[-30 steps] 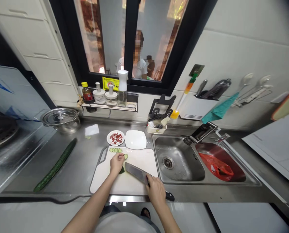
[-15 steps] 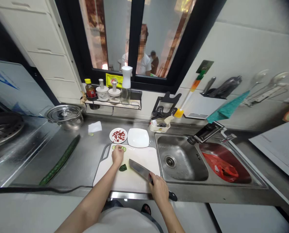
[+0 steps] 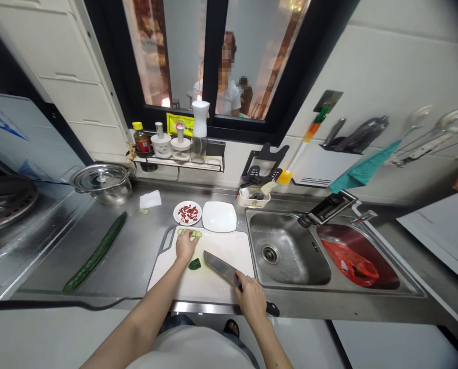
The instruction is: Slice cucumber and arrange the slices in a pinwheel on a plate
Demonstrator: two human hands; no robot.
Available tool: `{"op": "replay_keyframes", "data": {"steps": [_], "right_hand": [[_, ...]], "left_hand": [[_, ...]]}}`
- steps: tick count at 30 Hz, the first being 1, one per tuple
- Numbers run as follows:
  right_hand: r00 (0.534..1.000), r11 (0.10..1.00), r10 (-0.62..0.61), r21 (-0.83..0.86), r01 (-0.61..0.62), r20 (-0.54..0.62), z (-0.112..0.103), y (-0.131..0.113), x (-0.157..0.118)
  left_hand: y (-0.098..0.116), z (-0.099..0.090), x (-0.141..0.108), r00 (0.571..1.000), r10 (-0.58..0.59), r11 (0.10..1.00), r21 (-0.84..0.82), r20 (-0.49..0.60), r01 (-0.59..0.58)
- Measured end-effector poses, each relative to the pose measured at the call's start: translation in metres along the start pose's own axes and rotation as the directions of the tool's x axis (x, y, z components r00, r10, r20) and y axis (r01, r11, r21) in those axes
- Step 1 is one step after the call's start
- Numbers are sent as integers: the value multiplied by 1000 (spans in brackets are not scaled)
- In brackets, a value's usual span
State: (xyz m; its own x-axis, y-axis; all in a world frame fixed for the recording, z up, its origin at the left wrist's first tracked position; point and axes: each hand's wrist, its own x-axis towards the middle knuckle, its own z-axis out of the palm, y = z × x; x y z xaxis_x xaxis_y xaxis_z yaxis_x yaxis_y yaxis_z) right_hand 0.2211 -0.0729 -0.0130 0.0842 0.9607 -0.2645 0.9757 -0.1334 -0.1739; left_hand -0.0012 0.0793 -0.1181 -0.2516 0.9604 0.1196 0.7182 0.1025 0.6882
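My left hand (image 3: 186, 245) is at the top left of the white cutting board (image 3: 217, 290), its fingertips together on pale green cucumber slices (image 3: 197, 234). My right hand (image 3: 252, 297) grips the black handle of a wide knife (image 3: 223, 268); the blade lies low over the middle of the board and points up and left. Between the hands rests a short dark green cucumber piece (image 3: 194, 264). Behind the board stand a small plate of chopped red pieces (image 3: 187, 213) and a white square plate (image 3: 219, 217).
A long cucumber (image 3: 96, 253) lies on the steel counter at the left, near a lidded pot (image 3: 101, 179) and a white tissue (image 3: 150, 199). To the right is a double sink (image 3: 290, 251) with a red bag (image 3: 352, 264). Beyond the window a person (image 3: 227, 97) is visible.
My left fingers have shifted slightly at the cucumber slices, which now lie in a closer row. The knife and my right hand have hardly moved.
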Motion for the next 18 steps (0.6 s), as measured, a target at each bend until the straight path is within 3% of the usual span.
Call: {"op": "replay_keyframes", "data": {"steps": [12,18], "right_hand": [[1000,1000,6,1,-6,13,0,0,-1],[1000,1000,21,7,-21,1,0,-3,0]], "left_hand": [[0,5,4,999,-36,999,-5,10,36],[-2,-2,2,999,-33,994,-105,-17,31]]}}
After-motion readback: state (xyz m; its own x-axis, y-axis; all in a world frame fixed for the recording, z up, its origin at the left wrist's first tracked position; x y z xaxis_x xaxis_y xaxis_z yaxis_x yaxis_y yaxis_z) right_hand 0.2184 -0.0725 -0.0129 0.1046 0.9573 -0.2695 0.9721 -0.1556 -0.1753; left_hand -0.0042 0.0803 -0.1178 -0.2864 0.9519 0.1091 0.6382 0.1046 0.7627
